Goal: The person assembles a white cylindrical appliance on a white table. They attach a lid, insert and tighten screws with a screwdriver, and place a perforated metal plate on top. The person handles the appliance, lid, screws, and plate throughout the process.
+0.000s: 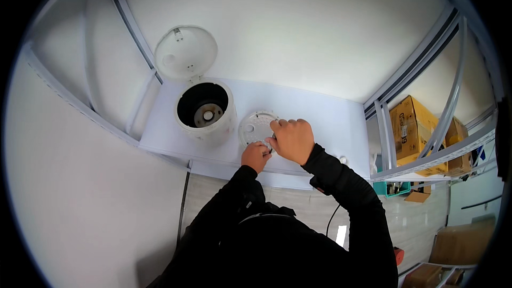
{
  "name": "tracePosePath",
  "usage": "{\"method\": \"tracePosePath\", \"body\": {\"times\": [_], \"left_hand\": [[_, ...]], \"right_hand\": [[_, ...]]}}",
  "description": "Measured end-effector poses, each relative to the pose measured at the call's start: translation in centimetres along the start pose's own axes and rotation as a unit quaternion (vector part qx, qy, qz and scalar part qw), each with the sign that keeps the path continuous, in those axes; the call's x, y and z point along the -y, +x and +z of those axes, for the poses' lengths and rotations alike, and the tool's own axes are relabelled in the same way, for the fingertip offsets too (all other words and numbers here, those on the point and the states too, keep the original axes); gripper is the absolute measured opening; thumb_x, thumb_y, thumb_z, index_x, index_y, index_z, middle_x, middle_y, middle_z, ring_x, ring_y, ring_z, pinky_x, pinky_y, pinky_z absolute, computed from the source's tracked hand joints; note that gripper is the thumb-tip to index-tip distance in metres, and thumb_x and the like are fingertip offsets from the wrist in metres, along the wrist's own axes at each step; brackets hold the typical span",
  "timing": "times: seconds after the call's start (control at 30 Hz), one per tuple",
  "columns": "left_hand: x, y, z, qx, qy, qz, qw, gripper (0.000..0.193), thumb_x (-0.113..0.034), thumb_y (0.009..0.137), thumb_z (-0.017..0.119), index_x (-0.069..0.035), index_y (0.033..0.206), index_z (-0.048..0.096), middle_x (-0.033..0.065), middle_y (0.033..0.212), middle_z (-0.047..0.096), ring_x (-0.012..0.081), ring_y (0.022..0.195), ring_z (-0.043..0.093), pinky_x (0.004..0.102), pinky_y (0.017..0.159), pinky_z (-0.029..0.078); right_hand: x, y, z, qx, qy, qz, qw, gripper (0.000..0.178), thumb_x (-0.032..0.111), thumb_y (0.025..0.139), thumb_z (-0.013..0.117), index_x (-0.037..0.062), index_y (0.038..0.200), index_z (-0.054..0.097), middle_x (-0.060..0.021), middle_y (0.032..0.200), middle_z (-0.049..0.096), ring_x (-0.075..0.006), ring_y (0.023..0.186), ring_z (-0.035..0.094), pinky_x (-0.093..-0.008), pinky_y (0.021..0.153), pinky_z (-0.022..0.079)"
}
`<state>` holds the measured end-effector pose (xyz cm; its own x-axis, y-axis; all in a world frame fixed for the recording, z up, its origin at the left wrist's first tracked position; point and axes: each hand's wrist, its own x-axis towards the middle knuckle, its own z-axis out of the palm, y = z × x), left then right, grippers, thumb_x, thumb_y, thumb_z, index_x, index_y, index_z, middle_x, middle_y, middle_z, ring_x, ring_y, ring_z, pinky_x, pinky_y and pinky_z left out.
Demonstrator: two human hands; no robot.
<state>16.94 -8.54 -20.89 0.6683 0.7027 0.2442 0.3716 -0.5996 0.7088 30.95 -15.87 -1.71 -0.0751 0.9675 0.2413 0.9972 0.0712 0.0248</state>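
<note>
A round white plastic disc (255, 128) with small fittings around its rim lies on the white table. My left hand (255, 157) is at its near edge, fingers pinched together against the rim. My right hand (293, 140) is closed in a fist above the disc's right side, thumb pointing toward the left fingertips. Something small and dark shows between the two hands, too little of it to name. To the left stands a white rice cooker body (205, 109), its dark inside exposed and a round metal heating plate (207, 115) at the bottom. Its hinged lid (186, 52) is tipped back.
The table (330, 117) meets a pale wall at the back. Metal frame posts (388, 133) rise at the right, with yellow cardboard boxes (413, 133) behind them. A small white object (343, 160) sits near the right front edge. A teal bin (394, 188) is lower down.
</note>
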Motion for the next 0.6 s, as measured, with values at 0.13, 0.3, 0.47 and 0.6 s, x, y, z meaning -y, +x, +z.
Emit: {"method": "tracePosePath", "body": {"times": [0.13, 0.3, 0.47, 0.6], "left_hand": [[0.4, -0.1, 0.1, -0.022, 0.006, 0.012, 1.000, 0.012, -0.017, 0.076, 0.082, -0.008, 0.082, 0.076, 0.0072, 0.094, 0.069, 0.0344, 0.093, 0.062, 0.0457, 0.083, 0.052], [0.3, 0.1, 0.3, 0.001, 0.009, 0.000, 1.000, 0.013, -0.018, 0.077, 0.081, -0.008, 0.084, 0.076, 0.0060, 0.096, 0.069, 0.0334, 0.093, 0.062, 0.0453, 0.084, 0.051], [0.1, -0.1, 0.1, -0.034, 0.050, 0.050, 0.997, 0.012, -0.019, 0.078, 0.080, -0.010, 0.078, 0.073, 0.0058, 0.090, 0.066, 0.0322, 0.090, 0.062, 0.0447, 0.081, 0.050], [0.1, 0.0, -0.1, -0.021, 0.037, 0.040, 0.998, 0.015, -0.023, 0.078, 0.080, -0.011, 0.075, 0.072, 0.0053, 0.087, 0.065, 0.0313, 0.089, 0.063, 0.0459, 0.080, 0.050]], "right_hand": [[0.5, -0.1, -0.9, -0.073, 0.014, -0.035, 0.997, 0.035, 0.030, 0.076, 0.081, 0.0069, 0.095, 0.062, -0.0082, 0.074, 0.060, -0.0277, 0.063, 0.064, -0.0402, 0.056, 0.048], [0.3, 0.0, -0.4, -0.053, 0.022, -0.024, 0.998, 0.034, 0.031, 0.077, 0.081, 0.0068, 0.092, 0.062, -0.0081, 0.070, 0.061, -0.0281, 0.060, 0.064, -0.0395, 0.055, 0.048], [1.1, 0.2, 0.2, -0.030, 0.001, 0.050, 0.998, 0.033, 0.037, 0.082, 0.076, 0.0091, 0.084, 0.060, -0.0066, 0.068, 0.064, -0.0253, 0.058, 0.065, -0.0381, 0.053, 0.047], [1.8, 0.7, -0.2, -0.021, -0.010, 0.069, 0.997, 0.033, 0.038, 0.083, 0.076, 0.0099, 0.081, 0.060, -0.0055, 0.065, 0.062, -0.0237, 0.056, 0.064, -0.0374, 0.051, 0.045]]}}
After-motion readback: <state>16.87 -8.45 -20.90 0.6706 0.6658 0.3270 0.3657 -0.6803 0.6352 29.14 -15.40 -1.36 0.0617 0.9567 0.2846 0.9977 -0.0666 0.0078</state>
